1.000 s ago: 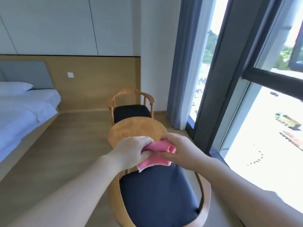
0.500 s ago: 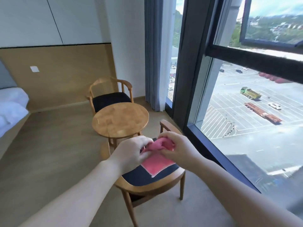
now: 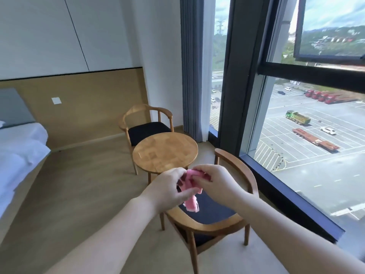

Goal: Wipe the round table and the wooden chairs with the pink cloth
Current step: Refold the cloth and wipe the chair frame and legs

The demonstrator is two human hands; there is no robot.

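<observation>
Head view: no readable writing anywhere; lorries in the car park beyond the window too small for lettering. Compared with half a second before, seen from further back and higher, with more of the bed at left and the whole near chair in frame; cloth bunched tighter, no longer spread as a flat square. Cloth held in the air above the near chair's dark seat, in front of the round table, touching neither. Left hand curled, fingers pinching the cloth's left side; right hand closed over its top, thumb and fingers gripping the fold. Cloth gathered into a narrow strip, long axis roughly up and down, loose end hanging toward the seat. Far chair stood behind the table, seat facing it; grey curtain hung just right of that chair, against the window frame.
</observation>
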